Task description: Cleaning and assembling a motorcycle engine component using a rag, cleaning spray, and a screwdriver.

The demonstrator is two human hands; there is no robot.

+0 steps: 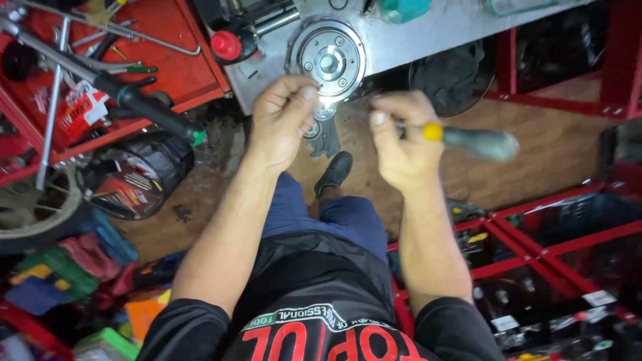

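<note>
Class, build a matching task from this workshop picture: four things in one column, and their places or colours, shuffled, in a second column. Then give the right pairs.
Things:
1. screwdriver
2. round metal disc
3. red knob
4. black shoe

Places or colours:
A. on the wooden floor
B. on the grey bench, above the left hand
C. in the right hand
D. left of the disc

Pairs: 1-C, 2-B, 3-D, 4-A

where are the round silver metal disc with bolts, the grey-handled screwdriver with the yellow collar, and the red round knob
round silver metal disc with bolts (328, 61), head view, on its centre hub
grey-handled screwdriver with the yellow collar (480, 143), head view, on the grey handle
red round knob (226, 45), head view, on its top face
</note>
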